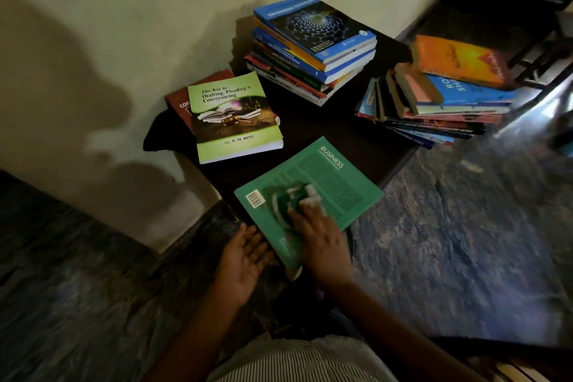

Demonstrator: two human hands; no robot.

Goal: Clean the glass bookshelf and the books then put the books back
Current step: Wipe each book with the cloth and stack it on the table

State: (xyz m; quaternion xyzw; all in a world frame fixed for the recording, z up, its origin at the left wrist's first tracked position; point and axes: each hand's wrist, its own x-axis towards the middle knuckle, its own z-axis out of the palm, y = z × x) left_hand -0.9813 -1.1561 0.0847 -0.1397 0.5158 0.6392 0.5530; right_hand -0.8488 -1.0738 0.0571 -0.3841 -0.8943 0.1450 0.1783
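Fingers (305,211) of your right hand (322,245): bent over a green-and-white cloth (290,197), gripping it and pressing it onto the green book (335,174). The cloth is blurred, so I judge that you are mid-wipe.

Left hand (245,253): fingers straight and relaxed, palm up, touching the near-left edge of the green book as a prop. It grasps nothing.

Green book: back cover up, lying partly on the dark table (310,124), with its near corner hanging over the edge toward you.

Lime book (234,116): beyond the green book to the left, lying flat on a maroon book (178,99).

Tall pile (313,40): well beyond the green book, by the wall (124,40), with a blue book on top.

Slumped pile (446,84): beyond the green book to the right, with an orange book on top and the lower books fanned out.

Containers: none in view, no box, bin or basket. Your books sit in loose piles only.

Glass bookshelf: not identifiable. A shiny surface (527,108) far right of the green book is too blurred to name.

Progress, as a judgement: the books are off the shelf and one is under the cloth. Which piles are already cleaned cannot be told. You have the unwiped books left, perhaps the shelf, and all the reshelving.
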